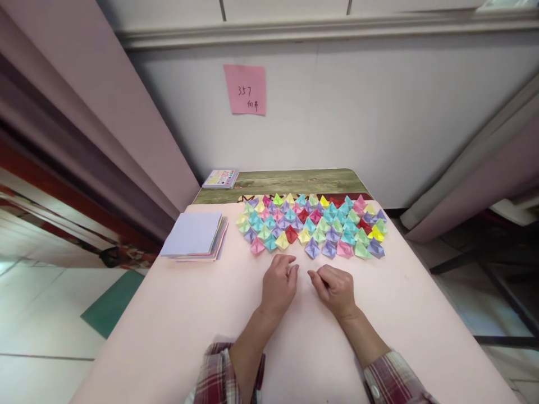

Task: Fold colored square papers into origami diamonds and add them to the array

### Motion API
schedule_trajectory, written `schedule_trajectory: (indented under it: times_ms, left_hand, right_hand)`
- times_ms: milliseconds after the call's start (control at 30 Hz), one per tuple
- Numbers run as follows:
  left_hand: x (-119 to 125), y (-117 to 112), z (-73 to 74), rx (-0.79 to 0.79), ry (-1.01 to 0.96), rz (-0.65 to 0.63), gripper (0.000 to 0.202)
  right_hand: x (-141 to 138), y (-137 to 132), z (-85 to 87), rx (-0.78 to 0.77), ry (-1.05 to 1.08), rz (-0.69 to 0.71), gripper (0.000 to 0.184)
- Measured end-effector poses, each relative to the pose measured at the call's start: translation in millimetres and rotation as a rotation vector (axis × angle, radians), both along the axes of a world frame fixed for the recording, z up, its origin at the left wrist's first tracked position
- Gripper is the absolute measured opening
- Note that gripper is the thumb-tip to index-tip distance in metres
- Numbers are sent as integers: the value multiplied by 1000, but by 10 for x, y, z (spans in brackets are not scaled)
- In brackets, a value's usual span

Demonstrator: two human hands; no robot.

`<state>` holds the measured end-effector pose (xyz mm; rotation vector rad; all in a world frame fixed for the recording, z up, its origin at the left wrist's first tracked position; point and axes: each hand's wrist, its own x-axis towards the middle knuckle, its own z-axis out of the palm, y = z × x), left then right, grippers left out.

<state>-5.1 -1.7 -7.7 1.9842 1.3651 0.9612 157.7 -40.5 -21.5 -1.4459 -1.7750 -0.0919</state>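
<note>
My left hand [279,283] rests on the pale table, its fingers curved and a gap between thumb and forefinger, with nothing held there. To its right, my right hand [336,287] is curled into a loose fist, the thumb pointing toward the left hand; nothing shows in it. The two hands are apart. Just beyond them, several folded paper pieces [311,224] in many colours stand in close rows, like small pointed boats. At the left of the table lies a stack of coloured paper sheets [193,234], a pale lilac one on top.
The table [177,314] reaches toward me, its far end covered by a wood-patterned surface [290,180]. A packet of paper [221,178] lies at the back left. A pink note [245,90] is on the wall. Curtains hang on both sides; a green sheet [113,303] is on the floor.
</note>
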Motion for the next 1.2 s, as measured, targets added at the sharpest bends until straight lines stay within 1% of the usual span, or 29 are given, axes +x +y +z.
schedule_trajectory:
  times_ms: [33, 133, 267, 367, 433, 500, 533, 633, 667, 700, 767, 833, 933, 1000, 1100, 1200]
  left_hand:
    - [-4, 6, 4, 12, -23, 16, 17]
    - [-11, -12, 35, 54, -83, 62, 17]
    - [-34, -144, 132, 30, -135, 92, 15]
    - [-190, -173, 237, 2, -137, 100, 12]
    - [-433, -85, 320, 56, -84, 148, 11]
    - [-778, 76, 408, 154, -8, 255, 9]
    - [-967, 170, 448, 200, 42, 324, 11]
    - [-1462, 443, 519, 278, 197, 608, 15]
    - [-1572, 514, 519, 283, 250, 671, 19]
    - [-1648, 571, 506, 275, 305, 704, 27]
    - [-1712, 639, 444, 238, 403, 710, 43]
    - [-1706, 656, 351, 200, 463, 688, 49]
    - [-1690, 629, 212, 180, 498, 681, 39]
    - [-1715, 602, 148, 194, 485, 682, 36]
    - [-1787, 570, 102, 221, 432, 656, 36]
    - [-1853, 563, 93, 219, 377, 632, 34]
  right_hand:
    - [-4, 0, 0, 7, -27, 20, 42]
    - [-11, 10, -15, 45, -72, 3, 42]
    - [-12, -6, -48, 69, -131, 2, 41]
    - [-12, -39, -86, 91, -155, 0, 40]
    - [-15, -52, -119, 110, -181, -9, 40]
    - [-26, -54, -152, 126, -217, -6, 39]
    - [-35, -52, -165, 131, -232, 4, 39]
    - [-65, -42, -185, 160, -243, -10, 40]
    - [-74, -39, -186, 165, -246, -12, 41]
    - [-83, -37, -187, 163, -250, -11, 41]
    - [-95, -33, -189, 138, -264, 1, 42]
    - [-101, -28, -196, 105, -271, 15, 42]
    - [-104, -14, -218, 68, -278, 26, 41]
    - [-106, -2, -234, 53, -284, 28, 41]
    - [-114, 15, -251, 26, -286, 31, 42]
    - [-122, 25, -258, 15, -289, 28, 41]
